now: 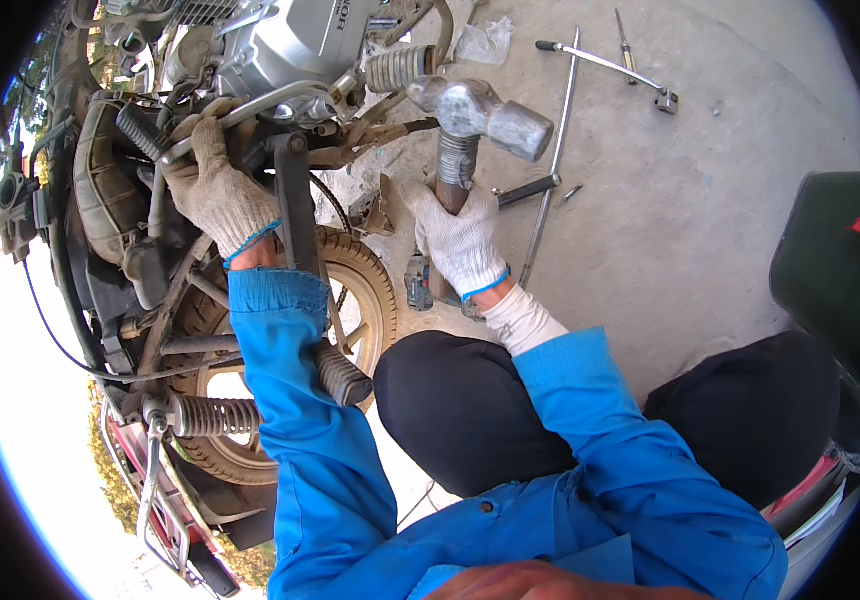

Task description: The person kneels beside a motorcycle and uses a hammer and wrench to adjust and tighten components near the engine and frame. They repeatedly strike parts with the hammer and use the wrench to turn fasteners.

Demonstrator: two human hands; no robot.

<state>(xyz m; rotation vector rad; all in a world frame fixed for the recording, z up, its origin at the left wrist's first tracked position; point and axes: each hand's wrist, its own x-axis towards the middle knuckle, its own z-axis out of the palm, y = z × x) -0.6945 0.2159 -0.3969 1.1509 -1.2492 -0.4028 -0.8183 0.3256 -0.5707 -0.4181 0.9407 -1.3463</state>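
Bright daylight, white glare at left, dark curved edges.

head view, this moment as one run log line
left hand: gripping metal lever beside engine | right hand: holding hammer | ground: long metal rod, black-gripped bar

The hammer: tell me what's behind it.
Behind the hammer and the right hand holding it, grey floor shows, with a ridged motorcycle part at upper left. Whatever they directly cover cannot be seen.

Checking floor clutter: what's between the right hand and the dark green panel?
Head view: a long metal rod near the right hand, then bare grey floor.
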